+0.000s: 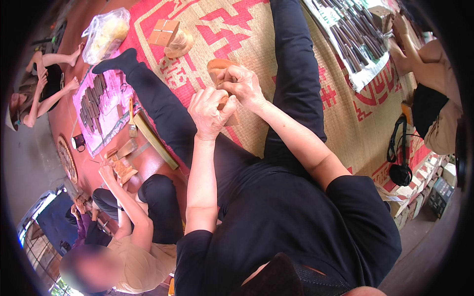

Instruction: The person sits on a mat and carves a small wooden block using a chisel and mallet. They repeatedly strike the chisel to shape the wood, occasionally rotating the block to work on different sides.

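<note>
Both hands are close together above the woven mat, between my outstretched legs. My left hand (pixel 211 112) is closed around a brown wooden piece (pixel 220 63), whose rounded end shows beyond the fingers. Fingers curled and pressed together, my right hand (pixel 243 88) is up against the same piece; whatever lies in its grip is too hidden to make out. The fingers cover most of the wood, so its full shape cannot be told.
A block tied with a white band (pixel 164 32) rests by a round wooden carving (pixel 179 44) on the patterned mat (pixel 256 29). Many chisel-like tools (pixel 353 37) lie on a white cloth, others (pixel 93 106) on a pink sheet. A brush (pixel 132 123) is at left. Co-workers sit on both sides.
</note>
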The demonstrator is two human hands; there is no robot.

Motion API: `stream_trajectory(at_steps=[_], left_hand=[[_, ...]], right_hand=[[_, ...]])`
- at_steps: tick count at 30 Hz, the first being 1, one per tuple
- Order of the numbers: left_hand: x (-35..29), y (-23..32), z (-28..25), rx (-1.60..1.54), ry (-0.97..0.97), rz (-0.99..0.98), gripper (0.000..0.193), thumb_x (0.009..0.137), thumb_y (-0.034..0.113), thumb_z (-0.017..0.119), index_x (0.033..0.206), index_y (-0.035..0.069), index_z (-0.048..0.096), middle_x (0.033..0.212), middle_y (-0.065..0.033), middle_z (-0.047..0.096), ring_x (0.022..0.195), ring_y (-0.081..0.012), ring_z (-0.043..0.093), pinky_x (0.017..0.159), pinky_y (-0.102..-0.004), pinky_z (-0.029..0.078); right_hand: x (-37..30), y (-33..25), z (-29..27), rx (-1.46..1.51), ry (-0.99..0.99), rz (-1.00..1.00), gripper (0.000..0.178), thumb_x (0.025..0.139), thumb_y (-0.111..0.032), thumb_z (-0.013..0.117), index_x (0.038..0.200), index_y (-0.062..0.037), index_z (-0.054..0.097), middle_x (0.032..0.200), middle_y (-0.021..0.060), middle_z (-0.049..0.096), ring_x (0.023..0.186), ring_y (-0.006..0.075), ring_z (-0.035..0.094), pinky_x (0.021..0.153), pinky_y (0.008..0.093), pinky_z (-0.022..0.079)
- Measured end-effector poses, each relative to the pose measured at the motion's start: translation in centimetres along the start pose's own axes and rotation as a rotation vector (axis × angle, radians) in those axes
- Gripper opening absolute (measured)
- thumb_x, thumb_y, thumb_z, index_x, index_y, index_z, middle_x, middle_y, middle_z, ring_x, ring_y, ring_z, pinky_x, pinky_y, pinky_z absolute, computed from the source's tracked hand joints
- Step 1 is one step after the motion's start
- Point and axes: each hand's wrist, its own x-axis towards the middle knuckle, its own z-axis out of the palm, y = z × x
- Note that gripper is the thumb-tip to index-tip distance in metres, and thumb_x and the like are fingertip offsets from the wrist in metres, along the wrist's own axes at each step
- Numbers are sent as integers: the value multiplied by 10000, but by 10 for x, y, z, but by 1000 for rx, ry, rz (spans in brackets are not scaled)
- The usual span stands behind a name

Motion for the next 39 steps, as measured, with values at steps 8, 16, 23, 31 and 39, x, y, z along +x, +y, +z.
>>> stream_trajectory(at_steps=[8, 16, 23, 31, 39], left_hand=[[-4, 12, 4, 37, -30, 65, 168, 722, 259, 730, 709, 123, 632, 658, -19, 529, 626, -210, 544, 607, -343, 440], [1, 3, 2, 0, -5, 19, 146, 721, 232, 730, 728, 118, 639, 665, -21, 538, 623, -214, 546, 601, -345, 432], [8, -6, 1, -21, 26, 4, 150, 723, 231, 724, 721, 114, 630, 662, -24, 536, 630, -218, 561, 599, -351, 425], [1, 6, 1, -12, -13, 55, 171, 688, 196, 730, 728, 107, 591, 673, -33, 569, 617, -226, 570, 593, -345, 442], [-3, 4, 4, -21, 30, 52, 228, 681, 241, 745, 735, 124, 557, 656, -12, 543, 608, -207, 552, 593, -344, 433]], right_hand=[[20, 18, -27, 500, -66, 317, 115, 757, -36, 729, 726, -6, 622, 1013, 60, 663, 916, 149, 622, 795, 303, 504], [-10, 5, -11, -155, -39, -202, 160, 731, -108, 725, 861, -36, 667, 966, 91, 668, 886, 207, 653, 747, 328, 510], [-3, -8, 4, -107, 42, 38, 172, 740, -132, 714, 899, -71, 690, 825, 106, 691, 791, 284, 672, 731, 397, 534], [19, 19, -23, 383, 16, 320, 121, 747, -88, 756, 744, -31, 649, 989, 71, 672, 846, 158, 644, 722, 307, 534], [5, 29, -10, 197, 70, 130, 253, 725, -118, 786, 680, -12, 561, 1115, 104, 614, 1044, 181, 578, 857, 299, 468]])
